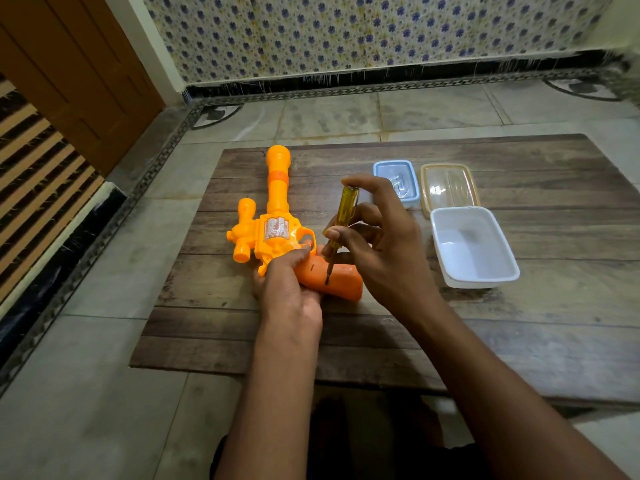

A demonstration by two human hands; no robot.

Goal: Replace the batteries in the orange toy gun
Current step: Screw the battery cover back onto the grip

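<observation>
- plainly, the orange toy gun [273,216] lay on the wooden board [519,323], its grip pinned under the left hand [289,289], fingers closed over it.
- right hand [377,244] pinched the yellow screwdriver [341,223], tip on the grip.
- a tilted tip could slip out and gouge plastic or jab the holding fingers.
- no readable writing anywhere.
</observation>
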